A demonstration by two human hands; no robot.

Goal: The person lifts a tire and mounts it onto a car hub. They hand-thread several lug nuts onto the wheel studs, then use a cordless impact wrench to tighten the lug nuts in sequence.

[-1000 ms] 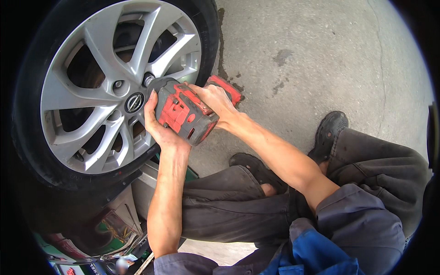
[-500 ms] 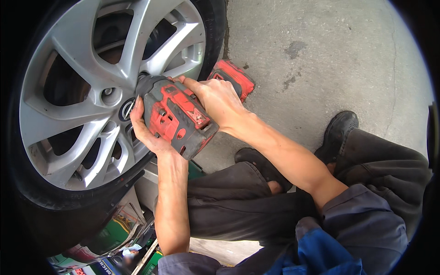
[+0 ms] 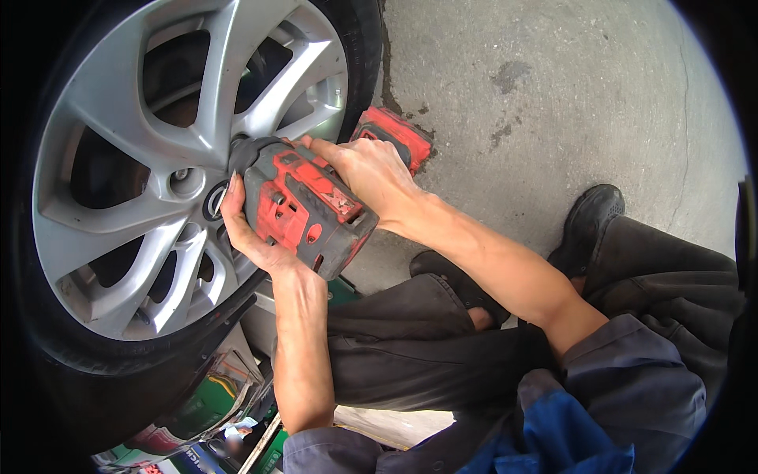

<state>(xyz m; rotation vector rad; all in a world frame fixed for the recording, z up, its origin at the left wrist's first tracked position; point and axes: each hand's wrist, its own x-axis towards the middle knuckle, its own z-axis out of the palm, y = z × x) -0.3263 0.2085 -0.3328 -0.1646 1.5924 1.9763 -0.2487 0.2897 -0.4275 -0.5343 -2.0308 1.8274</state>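
Observation:
A red and black cordless impact wrench (image 3: 304,205) points its nose at the hub area of a silver alloy wheel (image 3: 87,118). My left hand (image 3: 254,233) cups the tool's body from the left and below, close to the dark centre cap (image 3: 214,202). On the far side, my right hand (image 3: 375,175) is closed round the handle, which is mostly hidden behind it. The red battery pack (image 3: 395,136) sticks out beyond my knuckles. One recessed wheel bolt (image 3: 183,180) shows in its hole beside the cap. The nose end, at another hole, is hidden.
A black tyre (image 3: 365,59) surrounds the wheel. Grey concrete floor (image 3: 568,87) with dark stains lies to the right. My dark-trousered legs (image 3: 395,355) and black shoes (image 3: 588,229) are close by. Green boxes and papers (image 3: 209,403) sit at the lower left.
The view has shifted slightly. Both hands keep the impact wrench at the same spot on the wheel, with no clear change of grip.

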